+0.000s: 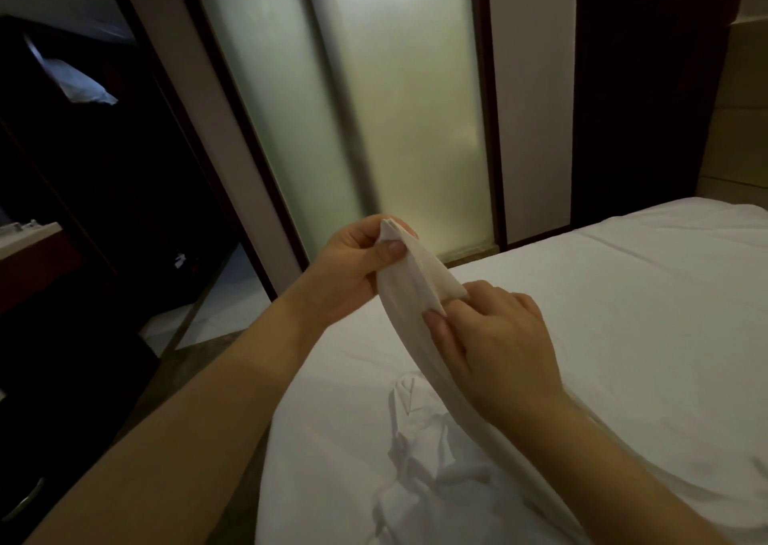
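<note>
A white cloth [409, 295], folded into a long narrow band, is lifted above the bed [602, 316]. My left hand [353, 270] pinches its top corner between thumb and fingers. Lower down, my right hand [494, 349] grips the band, thumb on its near side and fingers curled behind it. The cloth's lower end trails down past my right forearm and out of view at the bottom. More rumpled white fabric [419, 478] lies on the bed below my hands.
The bed is covered by a white sheet and fills the right and lower view. Frosted glass panels [353, 108] in dark frames stand beyond it. A dark wardrobe [83, 170] and a counter edge [29, 237] are on the left, with floor between.
</note>
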Demonstrator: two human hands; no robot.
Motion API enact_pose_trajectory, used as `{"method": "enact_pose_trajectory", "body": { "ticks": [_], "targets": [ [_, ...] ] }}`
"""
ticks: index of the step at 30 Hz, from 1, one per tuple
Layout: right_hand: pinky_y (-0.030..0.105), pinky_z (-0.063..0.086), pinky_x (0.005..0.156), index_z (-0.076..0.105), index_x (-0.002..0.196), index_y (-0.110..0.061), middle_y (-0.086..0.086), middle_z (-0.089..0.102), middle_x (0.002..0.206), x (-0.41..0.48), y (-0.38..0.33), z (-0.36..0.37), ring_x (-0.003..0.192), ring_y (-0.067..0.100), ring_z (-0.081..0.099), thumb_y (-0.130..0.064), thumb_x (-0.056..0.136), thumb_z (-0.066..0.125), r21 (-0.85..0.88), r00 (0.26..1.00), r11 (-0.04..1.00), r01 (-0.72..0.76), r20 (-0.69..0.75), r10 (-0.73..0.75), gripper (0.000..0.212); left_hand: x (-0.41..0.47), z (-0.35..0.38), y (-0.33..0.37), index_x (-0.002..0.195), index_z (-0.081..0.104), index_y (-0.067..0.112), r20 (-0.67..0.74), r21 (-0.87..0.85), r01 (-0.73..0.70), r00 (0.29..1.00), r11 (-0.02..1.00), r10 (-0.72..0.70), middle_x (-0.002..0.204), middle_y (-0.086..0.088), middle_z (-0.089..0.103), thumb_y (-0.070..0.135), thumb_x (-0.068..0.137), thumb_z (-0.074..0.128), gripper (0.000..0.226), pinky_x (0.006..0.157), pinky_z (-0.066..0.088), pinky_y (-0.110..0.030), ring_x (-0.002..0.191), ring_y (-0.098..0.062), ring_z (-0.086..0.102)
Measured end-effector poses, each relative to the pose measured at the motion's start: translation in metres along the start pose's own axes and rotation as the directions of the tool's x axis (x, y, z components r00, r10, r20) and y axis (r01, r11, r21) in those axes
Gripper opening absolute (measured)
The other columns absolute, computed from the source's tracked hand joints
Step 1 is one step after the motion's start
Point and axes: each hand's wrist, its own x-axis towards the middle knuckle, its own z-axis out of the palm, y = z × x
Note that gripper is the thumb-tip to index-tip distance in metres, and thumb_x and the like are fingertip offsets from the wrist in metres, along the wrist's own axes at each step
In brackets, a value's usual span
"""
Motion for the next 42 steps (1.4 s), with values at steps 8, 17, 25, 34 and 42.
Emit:
{"method": "enact_pose_trajectory", "body": {
  "ticks": [8, 17, 25, 34, 42],
  "targets": [
    [0.016, 0.046, 0.066, 0.07, 0.087, -0.012, -0.009, 0.048, 0.085, -0.003, 0.038, -0.024, 0.071, 0.013, 0.052, -0.039, 0.095, 0.049, 0.179, 0.953, 0.981, -0.075, 0.302, 0.018, 0.035, 0.008, 0.004, -0.002, 0.065, 0.07, 0.02, -0.107, 0.034, 0.025, 0.994, 0.999, -0.021, 0.063, 0.006, 0.064, 0.019, 0.065, 0.071, 0.002, 0.061, 0.056, -0.028, 0.06, -0.007, 0.061],
    [0.029, 0.049, 0.068, 0.071, 0.084, -0.006, 0.0, 0.059, 0.081, 0.018, 0.083, -0.051, 0.07, 0.015, 0.055, -0.044, 0.091, 0.044, 0.21, 0.961, 0.96, -0.187, 0.243, 0.134, 0.047, 0.053, 0.019, 0.021, 0.085, 0.056, 0.008, -0.235, 0.132, -0.057, 0.968, 0.99, 0.087, 0.065, 0.008, 0.066, 0.002, 0.094, 0.045, 0.015, 0.065, 0.054, -0.021, 0.062, -0.005, 0.061],
    [0.034, 0.048, 0.063, 0.069, 0.076, -0.002, 0.018, 0.063, 0.075, 0.243, 0.135, -0.197, 0.064, 0.023, 0.057, -0.033, 0.091, 0.058, 0.25, 0.98, 0.95, -0.185, -0.018, 0.196, 0.036, 0.197, 0.089, 0.176, 0.079, 0.053, 0.012, -0.253, 0.101, -0.381, 0.884, 0.919, 0.394, 0.077, -0.004, 0.056, 0.007, 0.095, 0.049, 0.017, 0.066, 0.052, -0.025, 0.069, -0.015, 0.055],
    [0.03, 0.054, 0.076, 0.068, 0.092, -0.006, 0.012, 0.069, 0.095, 0.246, 0.179, -0.198, 0.088, 0.025, 0.067, -0.031, 0.086, 0.065, 0.313, 0.778, 0.805, -0.503, 0.571, 0.264, 0.026, 0.253, 0.105, 0.239, 0.077, 0.055, 0.014, -0.286, 0.425, -0.405, 0.788, 0.809, 0.545, 0.078, -0.004, 0.054, 0.001, 0.095, 0.047, 0.024, 0.082, 0.046, -0.031, 0.079, -0.018, 0.054],
    [0.028, 0.037, 0.063, 0.067, 0.079, 0.005, 0.01, 0.052, 0.066, 0.268, 0.189, -0.163, 0.063, 0.018, 0.046, -0.027, 0.088, 0.063, 0.44, 0.904, 0.82, -0.367, 0.375, 0.203, 0.034, 0.233, 0.075, 0.252, 0.08, 0.054, 0.014, -0.431, 0.365, -0.358, 0.754, 0.86, 0.497, 0.076, -0.003, 0.055, 0.001, 0.096, 0.046, 0.022, 0.059, 0.051, -0.019, 0.063, -0.009, 0.057]
  ]
}}
